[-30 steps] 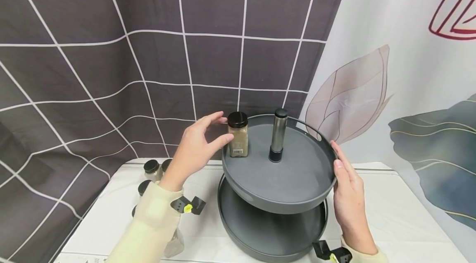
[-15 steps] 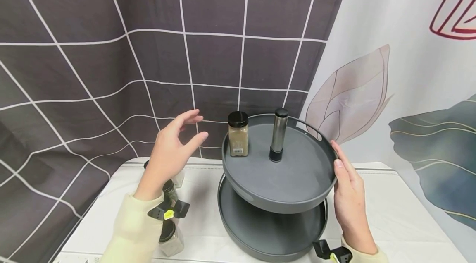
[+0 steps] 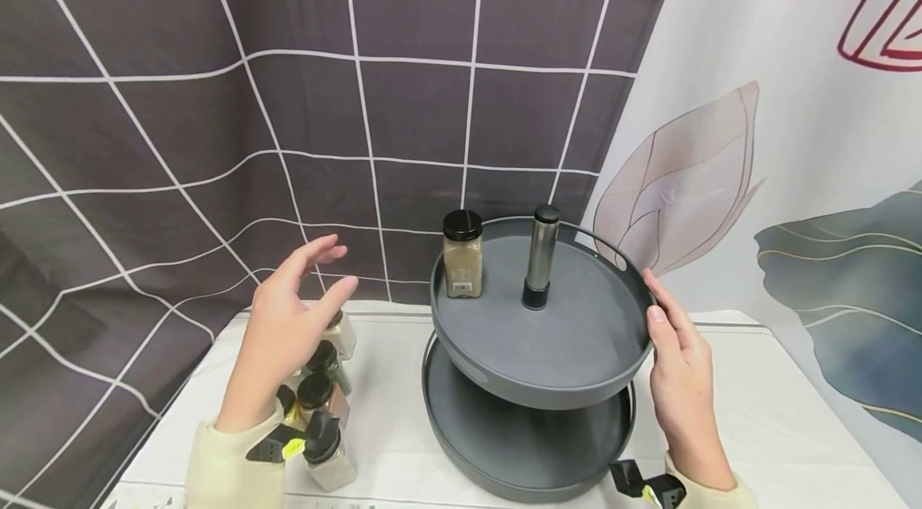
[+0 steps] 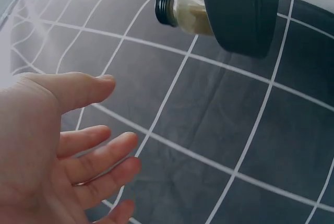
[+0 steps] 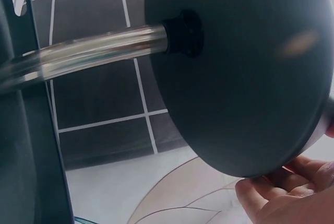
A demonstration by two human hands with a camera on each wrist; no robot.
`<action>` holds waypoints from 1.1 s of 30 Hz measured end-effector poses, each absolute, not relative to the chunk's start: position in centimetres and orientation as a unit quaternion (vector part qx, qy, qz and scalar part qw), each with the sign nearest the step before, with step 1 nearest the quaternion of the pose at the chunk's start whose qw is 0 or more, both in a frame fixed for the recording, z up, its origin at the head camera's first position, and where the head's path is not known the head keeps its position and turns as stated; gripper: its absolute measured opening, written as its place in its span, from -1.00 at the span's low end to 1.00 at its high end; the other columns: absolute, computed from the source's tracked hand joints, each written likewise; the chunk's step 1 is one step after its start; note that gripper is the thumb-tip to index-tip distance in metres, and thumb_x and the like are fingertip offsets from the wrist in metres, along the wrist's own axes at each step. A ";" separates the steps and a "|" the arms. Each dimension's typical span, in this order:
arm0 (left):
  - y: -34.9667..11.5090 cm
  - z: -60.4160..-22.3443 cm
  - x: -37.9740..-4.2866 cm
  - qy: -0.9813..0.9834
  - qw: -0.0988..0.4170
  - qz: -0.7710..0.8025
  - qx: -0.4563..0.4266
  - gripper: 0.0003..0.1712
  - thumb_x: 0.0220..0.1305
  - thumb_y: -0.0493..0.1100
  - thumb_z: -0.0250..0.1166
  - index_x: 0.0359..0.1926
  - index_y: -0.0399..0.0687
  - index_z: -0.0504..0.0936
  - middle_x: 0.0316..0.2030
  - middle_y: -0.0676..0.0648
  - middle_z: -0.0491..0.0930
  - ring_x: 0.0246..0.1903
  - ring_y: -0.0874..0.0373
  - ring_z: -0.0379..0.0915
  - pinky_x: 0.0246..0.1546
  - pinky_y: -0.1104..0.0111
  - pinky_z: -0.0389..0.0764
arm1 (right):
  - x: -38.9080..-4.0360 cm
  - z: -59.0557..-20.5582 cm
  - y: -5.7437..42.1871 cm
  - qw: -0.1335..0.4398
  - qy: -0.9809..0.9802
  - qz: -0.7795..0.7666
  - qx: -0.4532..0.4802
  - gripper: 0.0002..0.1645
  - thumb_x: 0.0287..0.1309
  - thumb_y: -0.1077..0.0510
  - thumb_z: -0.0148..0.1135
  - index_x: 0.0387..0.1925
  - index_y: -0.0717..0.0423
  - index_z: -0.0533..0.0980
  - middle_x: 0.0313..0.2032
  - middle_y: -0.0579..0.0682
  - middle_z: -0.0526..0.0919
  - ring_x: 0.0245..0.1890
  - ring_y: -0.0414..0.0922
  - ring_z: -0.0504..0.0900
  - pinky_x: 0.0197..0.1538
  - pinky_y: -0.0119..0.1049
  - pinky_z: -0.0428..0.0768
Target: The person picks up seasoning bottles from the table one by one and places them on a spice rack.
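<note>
A two-tier grey round tray [image 3: 576, 341] stands on the table, its upper tier joined to the lower tier [image 3: 533, 461] by a metal post [image 3: 542, 257]. On the upper tier's left side sits a spice jar [image 3: 463, 261] with a black lid and tan powder; it also shows in the left wrist view as a jar [image 4: 190, 10] beside the rim. My right hand [image 3: 684, 381] holds the upper rim at the right, fingers [image 5: 255, 195] curled at its underside. My left hand [image 3: 281, 325] is in the air above the jars at left, fingers spread and holding nothing.
Several black-lidded spice jars [image 3: 333, 461] stand in a cluster at the table's left, partly hidden by the left arm. A dark grid-patterned curtain [image 3: 410, 109] hangs behind the white table [image 3: 389, 413]. A white patterned curtain [image 3: 720, 269] hangs at right.
My left hand has moved away from the jar on the upper tier, leftward to above the other jars. The tray, its jar and my right hand stay in place.
</note>
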State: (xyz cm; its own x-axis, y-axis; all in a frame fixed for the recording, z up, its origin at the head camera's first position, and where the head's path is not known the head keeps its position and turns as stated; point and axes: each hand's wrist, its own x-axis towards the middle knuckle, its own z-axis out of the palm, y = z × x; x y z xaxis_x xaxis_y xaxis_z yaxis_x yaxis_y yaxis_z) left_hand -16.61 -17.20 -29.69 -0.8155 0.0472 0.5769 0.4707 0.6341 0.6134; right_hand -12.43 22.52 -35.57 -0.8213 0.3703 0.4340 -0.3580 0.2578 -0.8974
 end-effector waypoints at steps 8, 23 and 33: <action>-19.0 -31.2 -15.2 -0.879 0.269 -0.373 -0.127 -0.46 0.32 -0.09 0.40 0.29 0.00 0.53 0.10 0.04 0.66 -0.03 0.09 0.56 -0.13 0.53 0.43 | -12.5 -35.5 22.7 0.326 -0.740 0.588 -0.004 -0.55 0.53 0.22 -0.05 0.35 0.17 0.45 0.34 -0.09 0.49 0.39 -0.26 0.34 0.34 -0.60 0.28; -20.7 -34.4 -12.5 -0.898 0.258 -0.346 -0.089 -0.55 0.30 -0.08 0.41 0.19 0.01 0.61 0.10 0.00 0.63 0.21 0.01 0.45 0.22 0.24 0.41 | -12.7 -35.6 22.3 0.325 -0.681 0.655 0.039 -0.59 0.52 0.29 -0.08 0.28 0.38 0.40 0.37 0.11 0.44 0.43 -0.14 0.30 0.42 -0.47 0.25; -21.9 -36.5 -10.7 -0.905 0.253 -0.326 -0.102 -0.55 0.21 -0.20 0.47 0.14 -0.03 0.63 -0.02 0.04 0.68 -0.08 0.40 0.46 0.00 0.69 0.37 | -12.8 -35.7 22.3 0.325 -0.667 0.669 0.051 -0.62 0.51 0.30 -0.07 0.24 0.38 0.40 0.37 0.13 0.42 0.45 -0.12 0.29 0.43 -0.45 0.24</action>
